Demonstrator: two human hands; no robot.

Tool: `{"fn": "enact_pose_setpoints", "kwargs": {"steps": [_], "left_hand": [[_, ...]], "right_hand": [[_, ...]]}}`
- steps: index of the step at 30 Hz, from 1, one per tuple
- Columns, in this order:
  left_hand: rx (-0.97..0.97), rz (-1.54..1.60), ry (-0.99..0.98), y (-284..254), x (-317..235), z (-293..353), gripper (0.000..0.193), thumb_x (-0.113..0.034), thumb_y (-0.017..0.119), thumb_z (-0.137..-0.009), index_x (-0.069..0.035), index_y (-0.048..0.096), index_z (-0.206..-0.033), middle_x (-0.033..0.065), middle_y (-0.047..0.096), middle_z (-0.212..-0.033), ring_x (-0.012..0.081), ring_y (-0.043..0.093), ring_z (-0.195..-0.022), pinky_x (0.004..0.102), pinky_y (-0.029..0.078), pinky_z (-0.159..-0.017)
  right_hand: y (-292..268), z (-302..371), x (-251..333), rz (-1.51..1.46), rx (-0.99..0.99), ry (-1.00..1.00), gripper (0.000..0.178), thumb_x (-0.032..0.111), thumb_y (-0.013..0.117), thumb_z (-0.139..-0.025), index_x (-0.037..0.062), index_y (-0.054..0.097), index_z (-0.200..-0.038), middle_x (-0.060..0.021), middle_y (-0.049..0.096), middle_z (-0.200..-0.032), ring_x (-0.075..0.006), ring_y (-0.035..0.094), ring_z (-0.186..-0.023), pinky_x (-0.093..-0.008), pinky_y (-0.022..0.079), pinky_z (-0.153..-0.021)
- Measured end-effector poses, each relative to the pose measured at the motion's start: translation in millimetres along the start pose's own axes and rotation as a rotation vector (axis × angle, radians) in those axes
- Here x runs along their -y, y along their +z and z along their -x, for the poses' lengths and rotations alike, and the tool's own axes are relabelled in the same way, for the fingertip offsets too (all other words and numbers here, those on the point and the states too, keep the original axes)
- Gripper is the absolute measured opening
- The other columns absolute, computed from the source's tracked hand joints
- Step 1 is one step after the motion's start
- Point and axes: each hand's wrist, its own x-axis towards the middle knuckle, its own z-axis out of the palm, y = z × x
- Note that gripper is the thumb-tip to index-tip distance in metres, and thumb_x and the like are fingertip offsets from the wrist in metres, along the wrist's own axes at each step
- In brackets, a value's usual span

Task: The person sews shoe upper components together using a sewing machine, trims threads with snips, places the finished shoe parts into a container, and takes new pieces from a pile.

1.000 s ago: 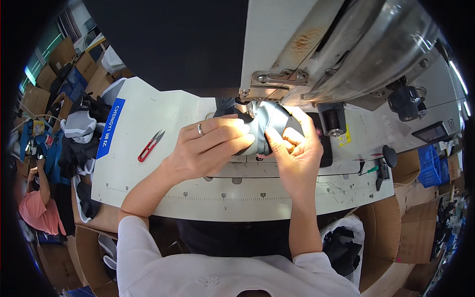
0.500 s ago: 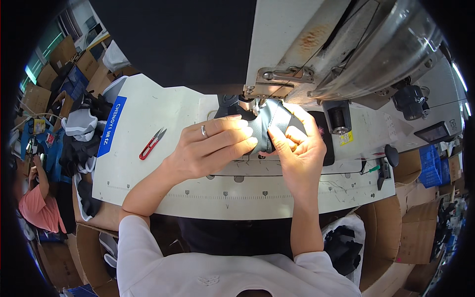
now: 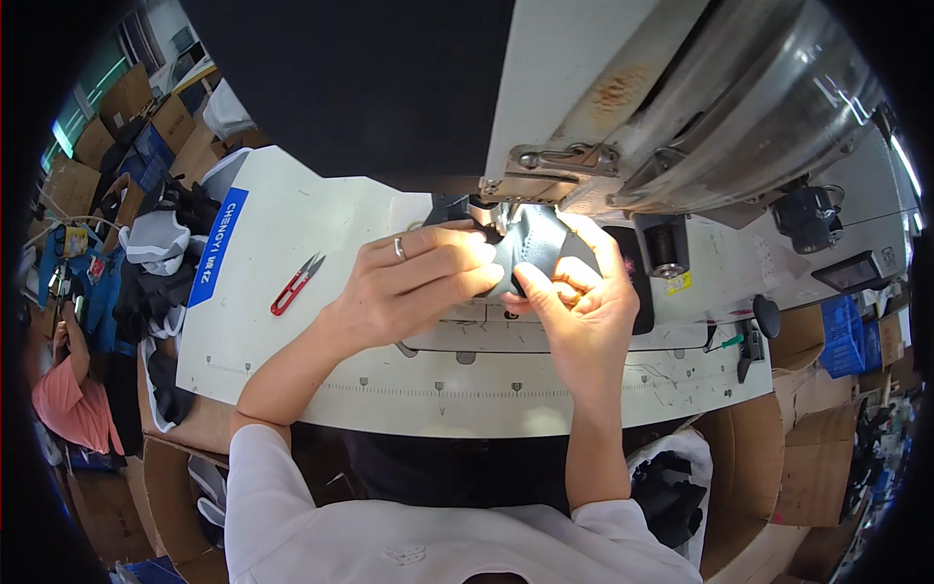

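Observation:
A dark, glossy leather-like piece (image 3: 533, 245) with a stitched seam lies under the presser foot (image 3: 504, 214) of a sewing machine (image 3: 574, 136). My left hand (image 3: 413, 282), a ring on one finger, pinches the piece's left edge, with the fingers bent together. On the other side my right hand (image 3: 589, 311) grips its right and near edge, the thumb on top and the other fingers curled under it. A bright lamp lights the seam. My fingers hide part of the piece's outline.
Red-handled thread snips (image 3: 297, 285) lie left on the white table (image 3: 467, 394). Cardboard boxes (image 3: 817, 467) and a white bag of dark scraps (image 3: 671, 492) stand below its front edge. Dark and white pieces (image 3: 161, 253) are piled at left, near another person (image 3: 73, 399).
My right thumb has shifted slightly left and nearer along the piece, and the piece has turned a little under the foot. Both hands keep their hold.

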Motion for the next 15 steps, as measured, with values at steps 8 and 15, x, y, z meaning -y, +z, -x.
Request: {"fn": "enact_pose_setpoints", "kwargs": {"steps": [8, 15], "left_hand": [[0.016, -0.064, -0.052, -0.1, 7.5, 3.1, 0.028, 0.001, 0.073, -0.064, -0.006, 0.074, -0.091, 0.0029, 0.069, -0.095, 0.0211, 0.068, -0.092, 0.0306, 0.057, -0.074], [0.025, -0.006, -0.028, -1.7, 7.9, 2.4, 0.029, 0.002, 0.074, -0.063, -0.007, 0.072, -0.091, 0.004, 0.069, -0.096, 0.0235, 0.069, -0.097, 0.0318, 0.06, -0.081]], "right_hand": [[-15.2, -0.1, -6.7, 0.514, -0.022, -0.337, 0.057, -0.003, 0.08, -0.074, -0.0006, 0.054, -0.125, -0.0065, 0.062, -0.093, -0.014, 0.063, -0.077, -0.0242, 0.051, -0.059], [-30.1, -32.6, -24.1, 0.903, 0.101, -1.103, 0.029, 0.009, 0.09, -0.061, 0.0079, 0.07, -0.083, -0.0038, 0.066, -0.096, -0.0144, 0.053, -0.071, -0.0255, 0.045, -0.056]]}}
